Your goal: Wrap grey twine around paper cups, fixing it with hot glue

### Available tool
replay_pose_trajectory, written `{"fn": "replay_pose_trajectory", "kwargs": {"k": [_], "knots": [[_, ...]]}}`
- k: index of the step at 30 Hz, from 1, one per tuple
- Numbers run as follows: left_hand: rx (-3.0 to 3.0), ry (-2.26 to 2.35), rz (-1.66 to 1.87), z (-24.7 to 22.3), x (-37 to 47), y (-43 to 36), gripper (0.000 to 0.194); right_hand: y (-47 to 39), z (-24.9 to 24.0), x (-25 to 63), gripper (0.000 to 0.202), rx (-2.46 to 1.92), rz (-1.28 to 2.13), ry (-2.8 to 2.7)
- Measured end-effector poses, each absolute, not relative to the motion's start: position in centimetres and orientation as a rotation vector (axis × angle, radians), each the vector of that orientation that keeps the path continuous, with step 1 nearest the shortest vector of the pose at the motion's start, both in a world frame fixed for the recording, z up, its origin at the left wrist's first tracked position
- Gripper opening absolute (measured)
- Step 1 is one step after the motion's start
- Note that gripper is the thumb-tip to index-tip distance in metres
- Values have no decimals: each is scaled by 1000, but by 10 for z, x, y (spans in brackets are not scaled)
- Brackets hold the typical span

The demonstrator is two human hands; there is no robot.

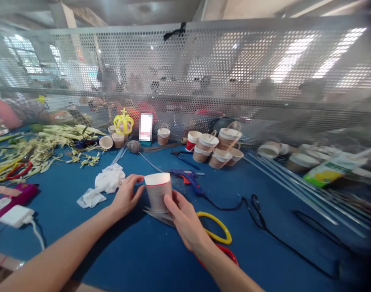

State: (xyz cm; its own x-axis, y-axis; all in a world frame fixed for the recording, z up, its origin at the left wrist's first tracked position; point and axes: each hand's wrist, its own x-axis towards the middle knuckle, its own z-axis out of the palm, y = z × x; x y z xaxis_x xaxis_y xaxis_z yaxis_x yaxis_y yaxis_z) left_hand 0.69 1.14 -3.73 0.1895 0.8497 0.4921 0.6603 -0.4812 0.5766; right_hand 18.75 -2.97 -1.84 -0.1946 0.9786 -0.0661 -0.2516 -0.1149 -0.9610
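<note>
A paper cup (pixel 158 194) wrapped in greyish-brown cord, with a white rim and a thin red line below it, stands upright in my right hand (pixel 185 217). The fingers and thumb of that hand clasp its right side. My left hand (pixel 128 195) is at the cup's left, thumb and fingers apart, with nothing held. Scissors (pixel 217 227) with one yellow and one red handle lie beneath my right hand, blades pointing left. Behind the cup is a blue glue gun (pixel 190 178). Grey yarn runs from a ball (pixel 133 146) toward the cup.
Crumpled white tissue (pixel 109 178) lies left of my left hand. Several wrapped cups (pixel 206 142) stand at the back. Clear glue sticks (pixel 295 186) and black cables (pixel 264 227) are at right. Dry husk strips (pixel 48 150) cover the left. A perforated metal screen (pixel 185 61) rises behind.
</note>
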Motion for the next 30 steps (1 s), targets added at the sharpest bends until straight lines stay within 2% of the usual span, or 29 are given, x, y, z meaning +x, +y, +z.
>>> {"fn": "replay_pose_trajectory", "kwargs": {"k": [2, 6, 11, 19, 30], "knots": [[2160, 1389, 1143, -33, 9, 8, 23, -30, -17, 186, 47, -1006, 1516, -1111], [1569, 1089, 1101, -25, 13, -1, 28, -29, -15, 186, 45, -1014, 1484, -1127], [1250, 885, 981, -15, 18, -14, 39, -29, -16, 185, 40, -1024, 1463, -1125], [1123, 779, 886, -17, 24, -24, 57, -35, -15, 180, 39, -1038, 1478, -1221], [1175, 858, 958, -18, 15, -16, 57, -32, -14, 191, 39, -1050, 1416, -1325]]}}
